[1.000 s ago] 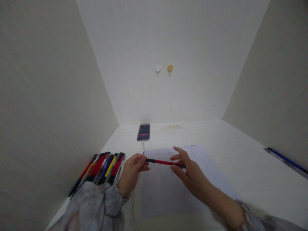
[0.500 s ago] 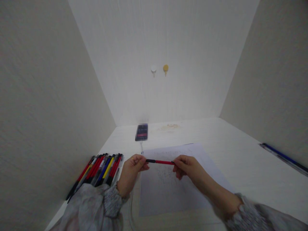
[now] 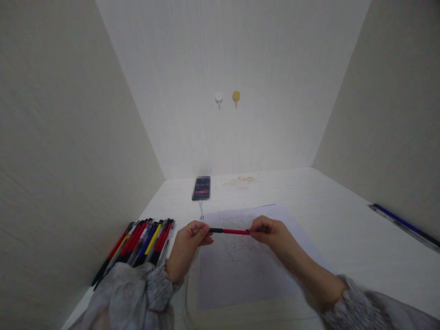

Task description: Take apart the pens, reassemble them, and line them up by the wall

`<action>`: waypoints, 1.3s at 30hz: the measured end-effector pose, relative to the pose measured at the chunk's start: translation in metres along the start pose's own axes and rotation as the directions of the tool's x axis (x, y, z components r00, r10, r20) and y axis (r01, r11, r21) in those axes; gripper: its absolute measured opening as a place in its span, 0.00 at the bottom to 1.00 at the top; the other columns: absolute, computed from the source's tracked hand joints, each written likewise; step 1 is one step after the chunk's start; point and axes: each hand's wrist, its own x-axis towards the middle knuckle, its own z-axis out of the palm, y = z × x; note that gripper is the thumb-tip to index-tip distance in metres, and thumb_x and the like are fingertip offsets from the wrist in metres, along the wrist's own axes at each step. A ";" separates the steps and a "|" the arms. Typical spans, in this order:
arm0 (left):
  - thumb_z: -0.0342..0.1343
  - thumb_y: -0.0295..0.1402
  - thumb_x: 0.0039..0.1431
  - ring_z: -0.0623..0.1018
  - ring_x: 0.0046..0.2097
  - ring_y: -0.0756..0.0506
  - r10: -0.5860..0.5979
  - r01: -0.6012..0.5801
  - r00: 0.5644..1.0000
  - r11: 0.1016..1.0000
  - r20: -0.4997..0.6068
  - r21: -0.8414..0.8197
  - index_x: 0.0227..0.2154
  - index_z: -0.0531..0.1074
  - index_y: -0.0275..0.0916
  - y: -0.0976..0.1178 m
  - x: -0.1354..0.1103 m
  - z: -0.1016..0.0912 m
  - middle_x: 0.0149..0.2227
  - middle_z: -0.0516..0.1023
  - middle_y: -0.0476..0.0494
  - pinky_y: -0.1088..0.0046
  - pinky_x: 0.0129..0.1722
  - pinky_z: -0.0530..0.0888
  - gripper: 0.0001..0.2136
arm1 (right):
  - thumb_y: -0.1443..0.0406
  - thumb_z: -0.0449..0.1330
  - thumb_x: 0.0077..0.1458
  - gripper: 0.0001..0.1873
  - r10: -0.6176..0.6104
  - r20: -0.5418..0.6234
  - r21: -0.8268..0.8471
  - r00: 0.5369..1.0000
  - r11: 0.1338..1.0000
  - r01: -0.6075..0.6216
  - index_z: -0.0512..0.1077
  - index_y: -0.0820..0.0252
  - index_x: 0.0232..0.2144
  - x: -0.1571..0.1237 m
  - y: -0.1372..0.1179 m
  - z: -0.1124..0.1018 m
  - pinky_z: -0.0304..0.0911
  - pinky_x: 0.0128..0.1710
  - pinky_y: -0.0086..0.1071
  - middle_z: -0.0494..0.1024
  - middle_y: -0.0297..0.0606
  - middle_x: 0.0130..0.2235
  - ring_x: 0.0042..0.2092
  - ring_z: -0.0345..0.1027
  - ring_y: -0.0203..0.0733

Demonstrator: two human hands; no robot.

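At far left, a row of pens [image 3: 151,240] lies side by side on the table [image 3: 350,229]; whether they are finished or waiting, I cannot tell. Next, the left hand [image 3: 187,246] pinches the black end of a red-and-black pen [image 3: 235,232], roughly level above the paper [image 3: 227,284]. The right hand [image 3: 270,231] pinches its red end, so this one seems mid-handling (both tips are hidden). Farthest right, a blue pen [image 3: 405,224] lies apart, its status equally unclear.

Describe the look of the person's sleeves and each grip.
Loose, greyish sleeves end in gathered, textured cuffs. The left grip is ungloved and wears a gold-coloured ring; the right grip is ungloved too, with no ring visible.
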 end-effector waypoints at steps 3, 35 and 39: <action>0.57 0.34 0.43 0.73 0.23 0.52 -0.002 0.001 1.000 1.000 -0.020 -0.011 0.25 0.68 0.34 0.000 0.001 0.000 0.22 0.74 0.49 0.77 0.27 0.71 0.08 | 0.61 0.59 0.39 0.14 0.068 0.005 0.052 0.998 0.996 -0.068 0.66 0.61 0.31 -0.002 -0.005 0.002 0.60 0.29 0.29 0.71 0.35 0.28 0.30 0.65 0.35; 0.56 0.33 0.44 0.73 0.22 0.53 -0.043 0.044 0.998 0.999 0.044 -0.012 0.25 0.67 0.34 0.001 -0.002 0.003 0.22 0.74 0.48 0.77 0.27 0.71 0.08 | 0.59 0.52 0.46 0.13 0.236 0.202 -0.007 0.951 0.971 -0.240 0.65 0.64 0.20 -0.008 -0.002 0.001 0.53 0.17 0.25 0.64 0.30 0.16 0.18 0.58 0.30; 0.56 0.34 0.43 0.73 0.23 0.52 -0.033 0.033 0.999 0.999 0.006 -0.011 0.26 0.68 0.34 -0.001 0.000 0.001 0.22 0.74 0.48 0.76 0.27 0.72 0.09 | 0.61 0.54 0.43 0.09 0.187 0.103 -0.067 0.977 0.981 -0.180 0.67 0.63 0.21 -0.008 -0.005 -0.014 0.50 0.18 0.25 0.63 0.29 0.16 0.18 0.55 0.30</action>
